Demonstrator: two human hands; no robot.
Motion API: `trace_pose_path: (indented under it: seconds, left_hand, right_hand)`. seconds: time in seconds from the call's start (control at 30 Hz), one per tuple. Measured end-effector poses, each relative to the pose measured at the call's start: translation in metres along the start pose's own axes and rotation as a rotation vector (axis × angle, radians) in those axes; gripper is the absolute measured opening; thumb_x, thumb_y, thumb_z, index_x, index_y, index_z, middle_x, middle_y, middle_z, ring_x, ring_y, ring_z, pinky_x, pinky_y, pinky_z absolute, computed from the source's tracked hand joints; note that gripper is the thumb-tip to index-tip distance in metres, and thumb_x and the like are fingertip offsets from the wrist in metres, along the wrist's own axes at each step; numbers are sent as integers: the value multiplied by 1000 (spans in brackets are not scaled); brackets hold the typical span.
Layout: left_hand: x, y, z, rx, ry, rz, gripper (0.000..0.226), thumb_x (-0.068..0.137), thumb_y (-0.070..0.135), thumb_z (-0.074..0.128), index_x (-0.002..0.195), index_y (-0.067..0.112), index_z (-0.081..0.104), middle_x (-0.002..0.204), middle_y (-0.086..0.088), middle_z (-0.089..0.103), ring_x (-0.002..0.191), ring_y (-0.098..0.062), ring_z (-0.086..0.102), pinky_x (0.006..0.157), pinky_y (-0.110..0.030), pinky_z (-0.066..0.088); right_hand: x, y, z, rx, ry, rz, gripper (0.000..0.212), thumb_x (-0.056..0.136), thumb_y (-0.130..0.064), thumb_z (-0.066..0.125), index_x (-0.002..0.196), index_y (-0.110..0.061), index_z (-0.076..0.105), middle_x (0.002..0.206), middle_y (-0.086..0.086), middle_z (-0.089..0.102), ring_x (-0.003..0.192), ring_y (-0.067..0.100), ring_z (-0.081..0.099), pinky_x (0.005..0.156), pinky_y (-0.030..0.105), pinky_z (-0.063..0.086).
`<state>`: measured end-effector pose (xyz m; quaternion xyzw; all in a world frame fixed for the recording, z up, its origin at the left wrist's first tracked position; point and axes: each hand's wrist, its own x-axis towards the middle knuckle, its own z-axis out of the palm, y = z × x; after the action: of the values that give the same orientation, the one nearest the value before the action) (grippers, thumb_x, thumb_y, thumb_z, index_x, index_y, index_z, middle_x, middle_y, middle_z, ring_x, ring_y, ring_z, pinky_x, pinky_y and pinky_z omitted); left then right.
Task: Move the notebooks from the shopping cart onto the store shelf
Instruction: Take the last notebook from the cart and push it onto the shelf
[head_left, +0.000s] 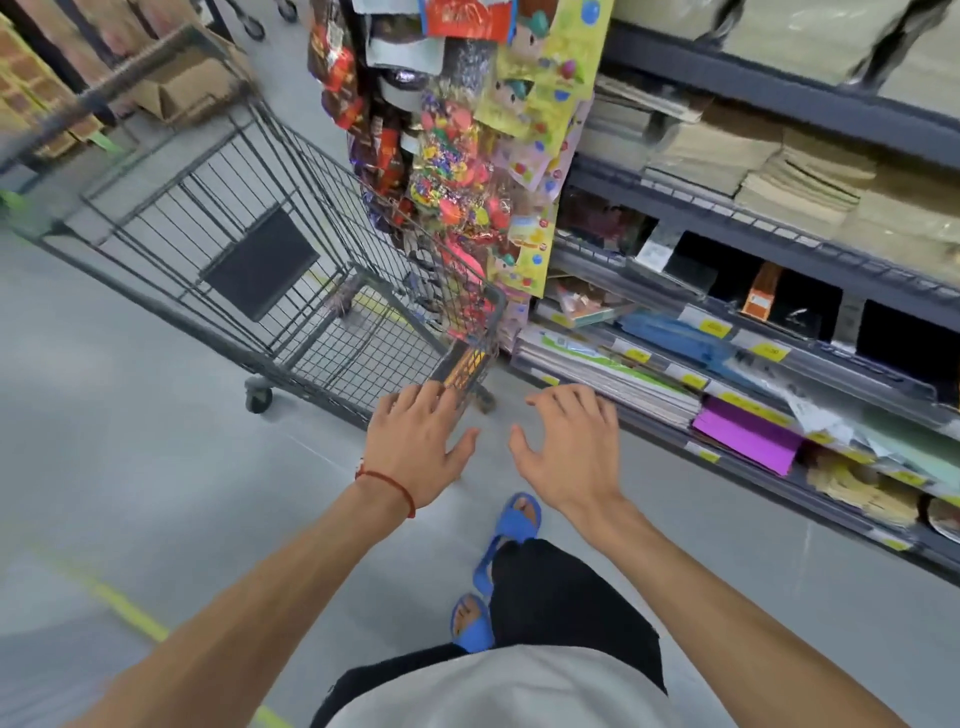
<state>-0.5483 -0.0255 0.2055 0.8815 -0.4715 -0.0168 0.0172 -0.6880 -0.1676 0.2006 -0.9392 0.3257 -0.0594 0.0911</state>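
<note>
A grey wire shopping cart (218, 218) stands on the aisle floor to my left front. Its basket looks bare apart from a dark panel; a colourful notebook edge (464, 366) shows at the cart's near corner. My left hand (415, 447), with a red thread at the wrist, hovers with spread fingers just before that corner. My right hand (563, 447) hovers beside it, fingers spread, holding nothing. The store shelf (727, 322) runs along the right, its lower levels stacked with notebooks (608, 374) and a purple folder (743, 436).
A hanging rack of bright party goods (457, 171) stands between cart and shelf. Cardboard boxes (176, 88) sit behind the cart. Upper shelves hold stacks of brown paper (800, 176). My blue sandals (511, 525) are on the grey floor, which has a yellow line (124, 608).
</note>
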Motion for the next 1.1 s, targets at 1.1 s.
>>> trace_pose_path:
  seconds: [1.1]
  left_hand:
    - [234, -266, 148, -131, -539, 327, 50, 95, 52, 36, 133, 22, 47, 129, 2, 52, 118, -22, 50, 95, -43, 45]
  right_hand:
    - [219, -182, 214, 198, -212, 662, 34, 90, -40, 55, 116, -23, 69, 128, -5, 63, 115, 19, 54, 93, 39, 51]
